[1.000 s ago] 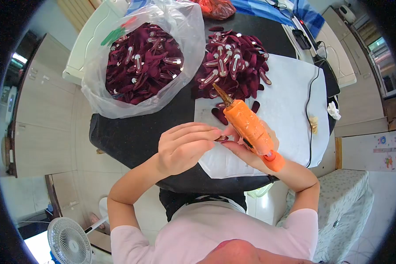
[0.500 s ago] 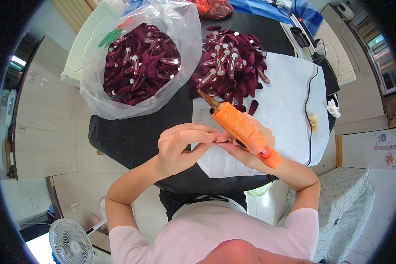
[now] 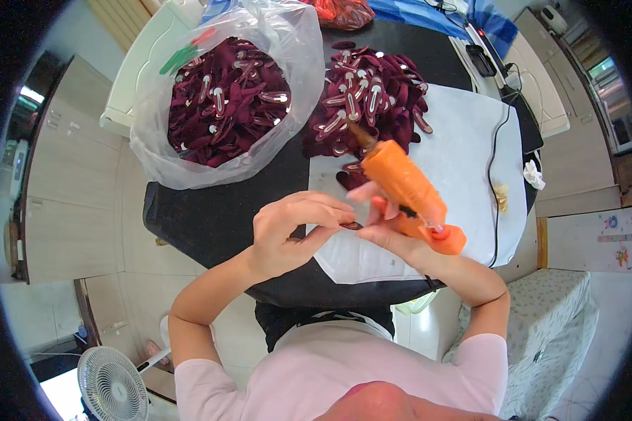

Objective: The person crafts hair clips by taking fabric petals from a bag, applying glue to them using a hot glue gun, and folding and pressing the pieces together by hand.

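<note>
My left hand (image 3: pixel 288 228) pinches a small dark burgundy hair clip (image 3: pixel 352 226) between thumb and fingertips, near the table's front edge. My right hand (image 3: pixel 390 235) is closed around an orange glue gun (image 3: pixel 407 186), whose brownish nozzle points up and away toward the pile. The right thumb lies close to the clip's right end; whether it touches is unclear. Just beyond the nozzle is a heap of burgundy velvet snap hair clips (image 3: pixel 372 105), some showing metal bars and whitish spots.
A clear plastic bag (image 3: pixel 144 161) full of similar clips stands at the left. White sheeting (image 3: pixel 463 147) covers part of the black table (image 3: pixel 189 210). A black cable (image 3: pixel 495 161) runs down the right side from a power strip (image 3: pixel 486 45). Crumpled tissue (image 3: pixel 533 174) lies at the right edge.
The glue gun has moved right and slightly down, and the right fingers have drawn away from the left ones. The clip in my left hand now shows more clearly.
</note>
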The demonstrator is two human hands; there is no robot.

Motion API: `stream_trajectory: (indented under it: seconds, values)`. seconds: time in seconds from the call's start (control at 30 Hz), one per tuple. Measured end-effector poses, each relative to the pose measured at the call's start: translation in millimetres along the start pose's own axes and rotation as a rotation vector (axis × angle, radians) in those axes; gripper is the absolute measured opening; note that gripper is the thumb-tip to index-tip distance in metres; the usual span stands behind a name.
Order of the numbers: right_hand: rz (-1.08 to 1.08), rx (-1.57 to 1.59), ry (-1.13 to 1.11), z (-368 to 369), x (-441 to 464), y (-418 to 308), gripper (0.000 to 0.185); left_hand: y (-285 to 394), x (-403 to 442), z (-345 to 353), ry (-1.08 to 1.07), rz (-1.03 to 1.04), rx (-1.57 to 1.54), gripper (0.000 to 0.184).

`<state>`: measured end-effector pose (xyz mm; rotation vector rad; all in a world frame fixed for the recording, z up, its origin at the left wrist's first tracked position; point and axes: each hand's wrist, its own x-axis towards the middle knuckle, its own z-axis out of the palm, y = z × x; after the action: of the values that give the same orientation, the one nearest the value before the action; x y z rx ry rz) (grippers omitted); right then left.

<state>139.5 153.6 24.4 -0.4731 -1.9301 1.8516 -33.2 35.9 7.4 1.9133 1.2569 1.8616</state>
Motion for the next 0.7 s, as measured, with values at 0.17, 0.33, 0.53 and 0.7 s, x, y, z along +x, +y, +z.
stream_trajectory:
  seconds: [0.17,0.33,0.53,0.7]
  values:
    - [0.015,-0.169,-0.083,-4,4,-21,0.054,2,1,0,0.061,-0.076,-0.217,0.032]
    - [-0.109,-0.277,0.004,0,-1,4,0.055,6,-1,4,0.054,-0.151,-0.308,0.032]
    - [-0.119,-0.322,0.023,3,-1,3,0.040,2,-1,1,-0.003,-0.110,-0.213,0.030]
    - [-0.094,-0.306,0.028,3,-6,10,0.033,8,0,1,0.023,-0.135,-0.149,0.023]
